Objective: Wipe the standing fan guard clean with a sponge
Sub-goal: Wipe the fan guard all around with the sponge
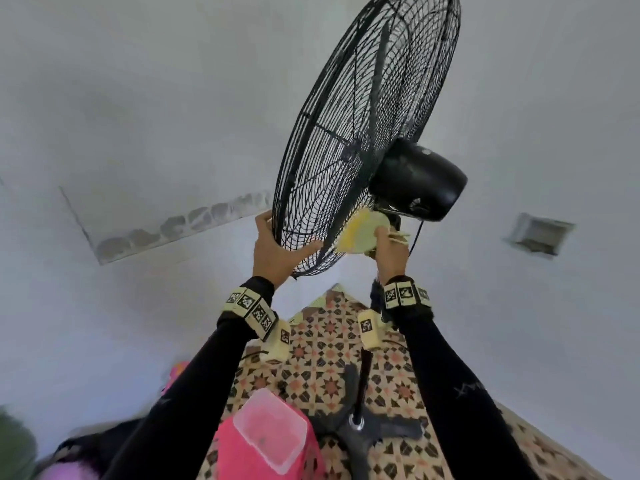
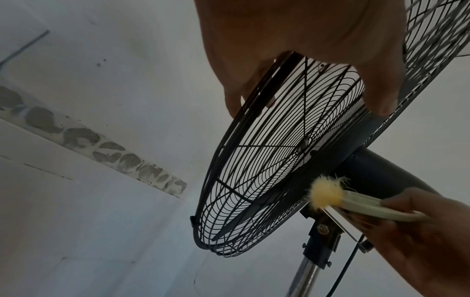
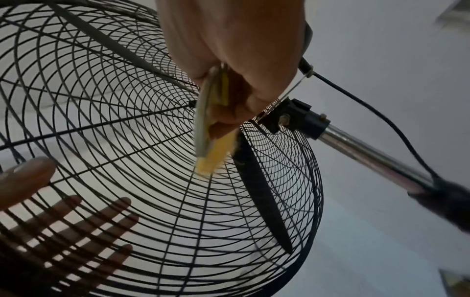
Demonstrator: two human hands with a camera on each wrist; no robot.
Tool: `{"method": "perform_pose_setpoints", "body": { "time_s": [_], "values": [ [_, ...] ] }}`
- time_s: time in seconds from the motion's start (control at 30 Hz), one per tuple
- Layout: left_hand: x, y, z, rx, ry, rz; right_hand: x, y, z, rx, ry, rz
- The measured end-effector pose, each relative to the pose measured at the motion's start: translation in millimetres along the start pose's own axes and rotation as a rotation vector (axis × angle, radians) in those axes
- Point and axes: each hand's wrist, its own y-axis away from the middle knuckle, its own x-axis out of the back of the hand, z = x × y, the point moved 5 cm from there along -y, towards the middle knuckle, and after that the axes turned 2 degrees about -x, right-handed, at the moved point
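I see a patterned tile floor (image 1: 322, 372), star motifs in black, orange and cream, meeting pale grey walls (image 1: 138, 116); 1 wall carries a rough plaster strip (image 1: 180, 225) and 1 small vent (image 1: 538, 233). 1 fan (image 1: 420, 181) stands on the floor on 1 chrome pole (image 3: 366, 148) with a cross base (image 1: 377, 427). 1 pink bin (image 1: 266, 445) with a clear lid sits near the base. My left hand (image 1: 277, 251) grasps the lower rim of the black wire guard (image 1: 346, 140), thumb on the back, fingers across the front. My right hand (image 1: 391, 251) pinches 1 yellow-green sponge (image 1: 360, 233), pressed against the guard's rear lower part, just below the motor housing. 2 marker bands, 1 per wrist.
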Motion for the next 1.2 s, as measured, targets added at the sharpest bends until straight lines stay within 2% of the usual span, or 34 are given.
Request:
{"method": "perform_pose_setpoints", "body": {
  "time_s": [0.17, 0.27, 0.33, 0.43, 0.5, 0.6, 0.73, 0.83, 0.93, 1.13, 1.2],
  "values": [
    [5, 2, -3, -0.007, 0.006, -0.017, -13, 24, 21, -0.001, -0.039, -0.064],
    [5, 5, -6, -0.004, -0.002, -0.024, -5, 29, 34, -0.038, 0.001, -0.007],
    [3, 6, -5, -0.014, -0.022, -0.030, -7, 33, 39, -0.055, -0.073, 0.008],
    [2, 6, -4, -0.022, -0.032, -0.019, -16, 42, 45, -0.049, -0.168, -0.066],
    [4, 5, -5, -0.017, -0.025, -0.016, -16, 48, 48, -0.074, -0.107, -0.095],
    [6, 8, -7, -0.005, -0.023, -0.012, -8, 45, 52, -0.073, -0.064, -0.040],
    [3, 10, -5, -0.001, -0.021, -0.011, -15, 45, 49, -0.054, -0.206, -0.048],
    [5, 5, -7, 0.011, -0.031, 0.000, -17, 52, 57, -0.094, -0.051, -0.102],
    [4, 7, -9, 0.039, -0.036, -0.015, -8, 55, 63, -0.059, 0.062, -0.160],
    [2, 8, -2, 0.030, -0.024, -0.053, 5, 72, 42, 0.011, -0.097, -0.219],
    [4, 8, -5, 0.041, -0.027, -0.064, 5, 80, 44, -0.006, -0.172, -0.210]
  ]
}}
